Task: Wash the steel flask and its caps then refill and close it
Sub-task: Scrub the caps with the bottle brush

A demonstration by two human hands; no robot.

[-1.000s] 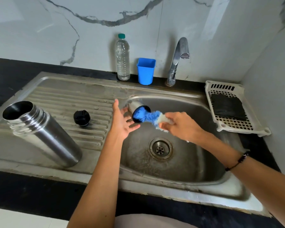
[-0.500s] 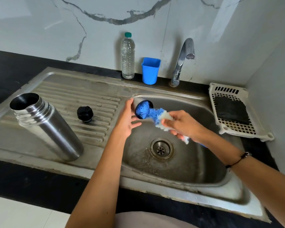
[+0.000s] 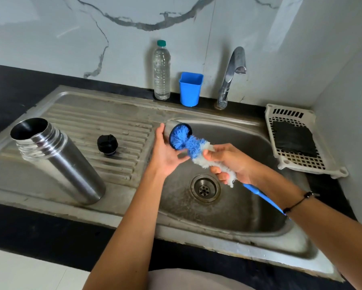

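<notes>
The open steel flask (image 3: 58,160) stands on the sink's ribbed drainboard (image 3: 113,122) at the left. A black inner stopper (image 3: 107,144) lies on the ribs to its right. My left hand (image 3: 165,151) holds the steel outer cap (image 3: 177,132) over the basin's left edge, its mouth facing right. My right hand (image 3: 226,162) grips a blue and white bottle brush (image 3: 194,146) by its bristles, with the blue tip pushed inside the cap. The brush's blue handle runs back under my right forearm.
A steel basin (image 3: 249,206) with a drain (image 3: 205,188) lies below my hands. Along the back wall stand a clear plastic bottle (image 3: 162,72), a blue cup (image 3: 190,88) and a tap (image 3: 230,76). A white basket (image 3: 297,141) with a dark scrubber sits at the right.
The view has shifted slightly. My right hand has slid back along the brush, showing more bristles and the blue handle, while the tip stays inside the cap. The flask and stopper have not moved.
</notes>
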